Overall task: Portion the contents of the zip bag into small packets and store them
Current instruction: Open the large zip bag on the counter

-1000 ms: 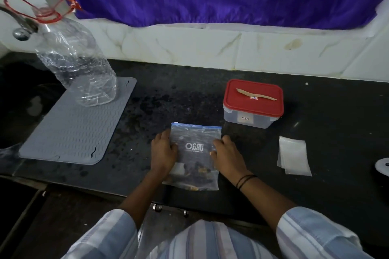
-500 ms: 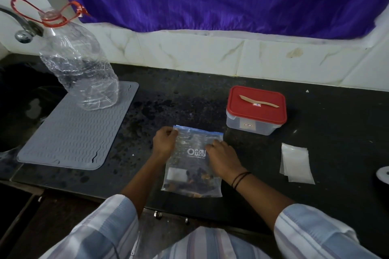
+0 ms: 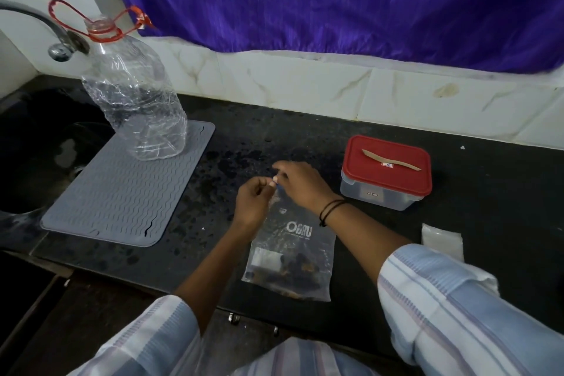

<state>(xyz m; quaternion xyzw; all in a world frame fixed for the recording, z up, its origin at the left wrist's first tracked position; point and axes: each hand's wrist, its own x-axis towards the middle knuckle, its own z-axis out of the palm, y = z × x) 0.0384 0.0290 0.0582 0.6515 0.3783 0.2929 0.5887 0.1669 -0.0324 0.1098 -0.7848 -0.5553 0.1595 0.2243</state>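
Observation:
A clear zip bag with white lettering and dark pieces at its bottom lies on the black counter near the front edge. My left hand and my right hand meet at the bag's far, blue-edged top, both pinching it between thumb and fingers. Small clear packets lie in a stack to the right, partly hidden by my right sleeve. A clear box with a red lid stands behind them, a thin wooden stick resting on the lid.
A grey ribbed mat lies at the left with a large empty plastic bottle on it. A sink and tap are at the far left. White tiles and a purple curtain back the counter.
Both hands have moved from the bag's sides up to its top edge and now pinch it together. The view has shifted, so everything sits further right and lower.

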